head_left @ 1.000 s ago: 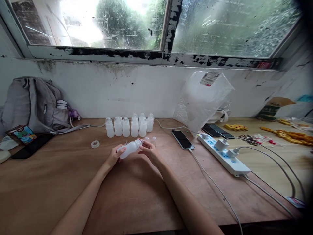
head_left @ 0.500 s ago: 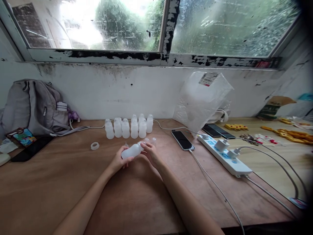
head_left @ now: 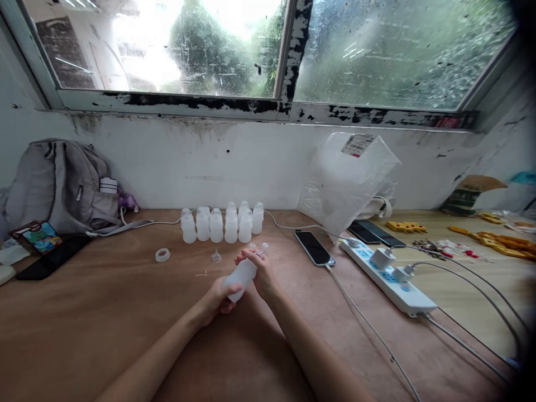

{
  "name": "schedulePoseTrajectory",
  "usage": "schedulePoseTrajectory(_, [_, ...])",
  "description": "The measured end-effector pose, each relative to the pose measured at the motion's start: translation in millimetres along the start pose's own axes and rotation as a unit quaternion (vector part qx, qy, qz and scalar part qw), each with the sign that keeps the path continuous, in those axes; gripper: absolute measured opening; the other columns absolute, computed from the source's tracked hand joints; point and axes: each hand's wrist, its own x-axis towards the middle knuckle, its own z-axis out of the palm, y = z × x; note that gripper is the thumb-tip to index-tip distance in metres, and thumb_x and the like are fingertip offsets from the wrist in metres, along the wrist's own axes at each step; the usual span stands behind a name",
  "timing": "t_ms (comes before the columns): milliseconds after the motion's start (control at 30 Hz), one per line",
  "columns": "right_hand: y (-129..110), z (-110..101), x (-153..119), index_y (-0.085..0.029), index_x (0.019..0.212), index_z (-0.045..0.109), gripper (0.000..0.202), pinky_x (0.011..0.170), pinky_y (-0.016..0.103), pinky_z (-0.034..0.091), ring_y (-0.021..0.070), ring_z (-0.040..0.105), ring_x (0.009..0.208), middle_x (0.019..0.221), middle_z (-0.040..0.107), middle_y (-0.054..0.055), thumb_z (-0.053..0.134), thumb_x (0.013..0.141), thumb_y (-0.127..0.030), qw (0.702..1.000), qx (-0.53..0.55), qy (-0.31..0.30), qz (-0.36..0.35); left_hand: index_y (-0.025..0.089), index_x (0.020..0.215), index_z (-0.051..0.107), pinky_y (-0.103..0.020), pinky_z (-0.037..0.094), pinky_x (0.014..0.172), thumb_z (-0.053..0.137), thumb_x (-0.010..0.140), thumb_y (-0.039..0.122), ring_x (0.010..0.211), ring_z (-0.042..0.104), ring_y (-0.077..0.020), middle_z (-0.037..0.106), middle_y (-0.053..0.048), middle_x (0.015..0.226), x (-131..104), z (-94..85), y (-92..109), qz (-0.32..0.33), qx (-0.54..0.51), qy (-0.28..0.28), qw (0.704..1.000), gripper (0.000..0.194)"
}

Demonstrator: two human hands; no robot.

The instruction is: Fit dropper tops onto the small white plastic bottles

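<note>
A frosted white baby bottle (head_left: 242, 274) is tilted over the table, its top toward the upper right. My left hand (head_left: 214, 300) is wrapped round its lower part, thumb across the side. The fingers of my right hand (head_left: 263, 274) close round the bottle's top end and hide it. Just behind that hand stand small clear pieces, one a rounded clear part (head_left: 265, 247). A clear nipple (head_left: 216, 257) rests on the table beyond my left hand. Farther left lies a white screw ring (head_left: 163, 259). Several similar baby bottles (head_left: 230, 228) stand upright in a cluster near the wall.
To the right are a charging phone (head_left: 314, 248), a white power strip (head_left: 391, 279) with cables, and a clear plastic bag (head_left: 343, 178) against the wall. Yellow parts (head_left: 406, 227) lie farther right. A grey backpack (head_left: 62, 178) and a black phone-like slab (head_left: 50, 259) sit at left.
The bottle has moved nearer to me and slightly right, and is tipped more steeply. Both hands moved with it. The nipple behind my left hand now shows fully.
</note>
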Motion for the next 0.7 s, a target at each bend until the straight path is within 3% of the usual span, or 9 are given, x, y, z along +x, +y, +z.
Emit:
schedulePoseTrajectory(100, [6, 0, 1, -0.017, 0.067, 0.056, 0.022, 0.055, 0.028, 0.045, 0.0176, 0.059, 0.057, 0.057, 0.062, 0.001, 0.069, 0.059, -0.033, 0.997, -0.028, 0.069, -0.02, 0.019, 0.101, 0.052, -0.025, 0.042, 0.059, 0.063, 0.058, 0.036, 0.071, 0.054, -0.0162, 0.059, -0.005, 0.088, 2, 1.3, -2, 0.113, 0.161, 0.122, 0.973, 0.047])
schedulePoseTrajectory(167, [5, 2, 1, -0.017, 0.069, 0.057, 0.023, 0.056, 0.028, 0.045, 0.0182, 0.06, 0.06, 0.062, 0.064, 0.003, 0.068, 0.059, -0.034, 0.998, -0.024, 0.06, -0.007, 0.02, 0.1, 0.053, -0.026, 0.042, 0.063, 0.065, 0.056, 0.034, 0.078, 0.054, -0.0183, 0.059, -0.005, 0.092, 3, -2.8, -1, 0.125, 0.196, 0.153, 0.961, 0.048])
schedulePoseTrajectory(267, [-2, 6, -2, -0.018, 0.082, 0.059, 0.028, 0.063, 0.031, 0.047, 0.021, 0.061, 0.075, 0.082, 0.066, 0.006, 0.067, 0.06, -0.034, 0.999, 0.024, -0.01, 0.032, 0.015, 0.091, 0.054, -0.021, 0.033, 0.04, 0.053, 0.065, 0.045, 0.048, 0.047, -0.0101, 0.059, -0.004, 0.076, 2, -9.4, 3, 0.016, 0.093, 0.046, 0.994, 0.039])
schedulePoseTrajectory(333, [-4, 8, -4, -0.019, 0.084, 0.059, 0.028, 0.066, 0.033, 0.047, 0.0213, 0.061, 0.078, 0.086, 0.066, 0.006, 0.066, 0.061, -0.033, 0.997, 0.046, -0.035, 0.043, 0.014, 0.089, 0.053, -0.02, 0.023, 0.033, 0.042, 0.072, 0.049, 0.037, 0.037, -0.006, 0.057, -0.003, 0.068, 0, -9.4, 5, -0.032, 0.027, -0.03, 0.999, 0.04])
schedulePoseTrajectory(400, [0, 8, -3, -0.018, 0.075, 0.059, 0.021, 0.063, 0.031, 0.047, 0.019, 0.061, 0.069, 0.071, 0.066, 0.003, 0.066, 0.06, -0.031, 0.999, 0.036, 0.007, 0.025, 0.014, 0.092, 0.054, -0.02, 0.026, 0.035, 0.048, 0.069, 0.045, 0.038, 0.039, -0.007, 0.056, -0.002, 0.066, -1, -4.5, 5, -0.004, 0.059, -0.002, 0.998, 0.039])
schedulePoseTrajectory(500, [9, 5, 0, -0.018, 0.065, 0.057, 0.017, 0.054, 0.026, 0.044, 0.0159, 0.059, 0.056, 0.054, 0.061, 0.0, 0.067, 0.059, -0.029, 0.995, 0.013, 0.094, -0.017, 0.02, 0.097, 0.055, -0.024, 0.039, 0.051, 0.06, 0.059, 0.034, 0.059, 0.054, -0.0151, 0.059, -0.002, 0.074, -2, 6.5, 0, 0.09, 0.211, 0.148, 0.962, 0.041])
schedulePoseTrajectory(567, [12, 3, 1, -0.018, 0.067, 0.057, 0.017, 0.052, 0.026, 0.043, 0.0164, 0.058, 0.056, 0.053, 0.061, 0.0, 0.067, 0.059, -0.029, 0.995, 0.012, 0.098, -0.018, 0.023, 0.1, 0.054, -0.026, 0.041, 0.06, 0.061, 0.059, 0.033, 0.07, 0.056, -0.0186, 0.06, -0.003, 0.08, -1, 10.3, -3, 0.117, 0.253, 0.193, 0.941, 0.043])
schedulePoseTrajectory(633, [9, 3, 0, -0.018, 0.069, 0.058, 0.016, 0.056, 0.027, 0.045, 0.017, 0.059, 0.06, 0.057, 0.062, 0.001, 0.067, 0.061, -0.029, 0.998, 0.023, 0.064, -0.001, 0.02, 0.097, 0.055, -0.026, 0.04, 0.055, 0.061, 0.059, 0.035, 0.064, 0.055, -0.0172, 0.06, -0.004, 0.077, -1, 8.7, -4, 0.102, 0.209, 0.169, 0.958, 0.041])
schedulePoseTrajectory(700, [3, 4, -3, -0.019, 0.071, 0.059, 0.015, 0.064, 0.03, 0.047, 0.0178, 0.06, 0.068, 0.066, 0.064, 0.002, 0.065, 0.062, -0.029, 0.999, 0.047, 0.014, 0.024, 0.015, 0.085, 0.056, -0.023, 0.033, 0.043, 0.055, 0.064, 0.043, 0.047, 0.047, -0.0114, 0.056, -0.003, 0.066, 0, 3.2, -4, 0.054, 0.109, 0.082, 0.989, 0.035])
